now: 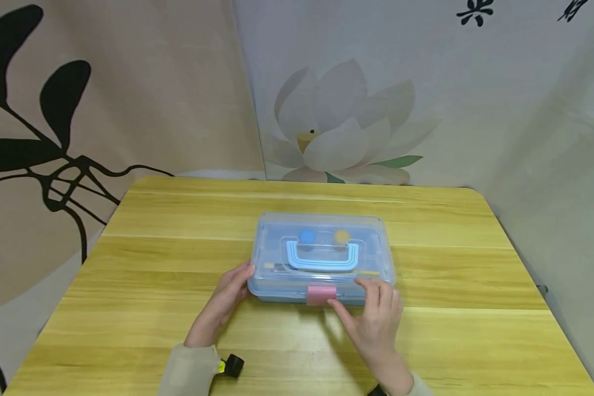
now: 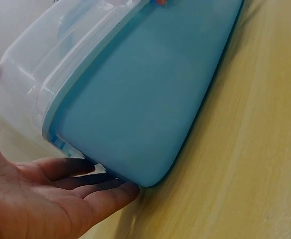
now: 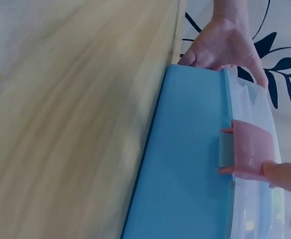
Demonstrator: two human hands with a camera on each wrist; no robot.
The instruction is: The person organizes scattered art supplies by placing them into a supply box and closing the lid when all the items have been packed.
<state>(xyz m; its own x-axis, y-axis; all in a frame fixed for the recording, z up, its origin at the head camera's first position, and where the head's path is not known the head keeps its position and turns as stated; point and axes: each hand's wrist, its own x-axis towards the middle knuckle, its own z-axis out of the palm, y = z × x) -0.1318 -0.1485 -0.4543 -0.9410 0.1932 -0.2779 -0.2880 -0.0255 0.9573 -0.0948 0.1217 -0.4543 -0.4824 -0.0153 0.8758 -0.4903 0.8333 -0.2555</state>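
Note:
A plastic storage box (image 1: 322, 220) with a clear lid, blue base and light-blue handle (image 1: 322, 265) lies on the wooden table. My left hand (image 1: 227, 289) holds its left end. In the left wrist view, the thumb is at the lid's corner and the fingers (image 2: 110, 199) lie along the end of the blue base (image 2: 135, 99). On the front sits a pink latch (image 1: 320, 295), over the lid's edge in the right wrist view. My right hand (image 1: 378, 316) touches the latch's right edge with its thumb (image 3: 279, 174), the index fingertip close over the lid.
Through the lid show a blue round thing (image 1: 307, 236), a yellowish round thing (image 1: 342, 237) and some thin items. The wooden table (image 1: 475, 330) reaches back to printed curtains (image 1: 178, 99). A small black device (image 1: 234, 366) sits at the left sleeve.

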